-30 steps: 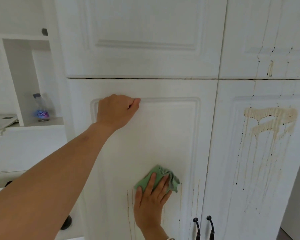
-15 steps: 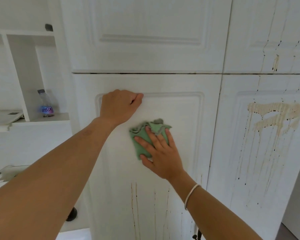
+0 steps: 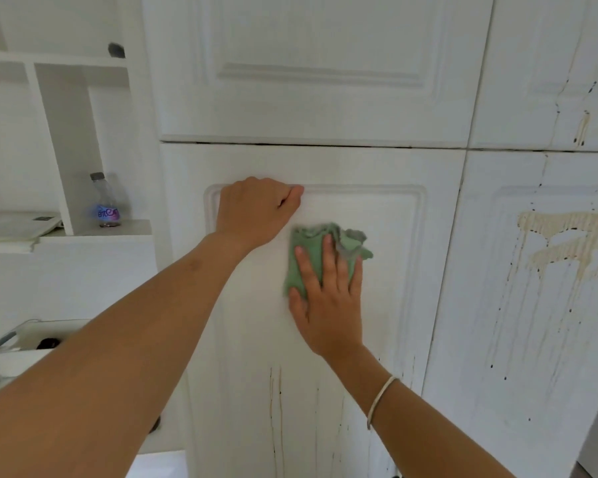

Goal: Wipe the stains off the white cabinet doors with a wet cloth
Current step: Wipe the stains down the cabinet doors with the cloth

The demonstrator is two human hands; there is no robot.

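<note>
Right hand (image 3: 328, 305) flat-fingered on the cloth (image 3: 309, 238), left hand (image 3: 256, 210) fisted empty against the door (image 3: 387, 167), we risk smearing the lower-centre drips (image 3: 276, 401).

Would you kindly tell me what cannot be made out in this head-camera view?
- Head view: the white cabinet door beneath the crumpled green cloth and flat right hand is covered; any stain there is hidden.
- Head view: brown drip streaks run off the bottom edge.
- Head view: the label on the clear plastic bottle is too blurred to read.
- Head view: the small dark object on the upper shelf is too blurred to identify.
</note>
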